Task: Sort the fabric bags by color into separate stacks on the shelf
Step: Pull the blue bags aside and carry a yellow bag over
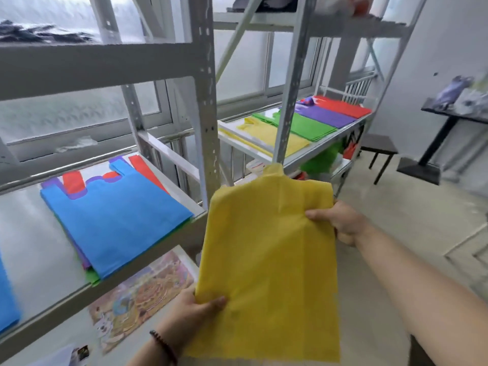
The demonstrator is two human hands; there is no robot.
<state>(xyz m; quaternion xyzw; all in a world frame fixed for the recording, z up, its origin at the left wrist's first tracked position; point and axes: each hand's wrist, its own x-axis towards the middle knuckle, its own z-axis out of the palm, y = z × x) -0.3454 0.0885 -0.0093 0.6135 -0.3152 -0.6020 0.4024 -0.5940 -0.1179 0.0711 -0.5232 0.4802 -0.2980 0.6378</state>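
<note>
From the head camera, the yellow bag fills the middle of the view: a flat, thin sheet of matte fabric, plain yellow, faintly creased, with one handle strap showing at its far end. Its long axis runs away from the person, tilted a little to the right, handle end pointing toward the shelving and the straight bottom edge nearest the camera. It is held up in the air in front of the shelves, touching neither.

The left hand pinches the bag's left edge toward the near end, thumb on top and fingers hidden underneath. A dark bead bracelet sits on that wrist. The right hand pinches the right edge farther up, thumb pressed on the upper face, fingers curled behind.

On the near shelf to the left lies a mixed pile, blue on top with purple, red and green peeking out at its edges. On the far shelf four separate stacks lie side by side: the yellow stack, green stack, purple stack and red stack. A colourful printed sheet lies on the level below the mixed pile.
</note>
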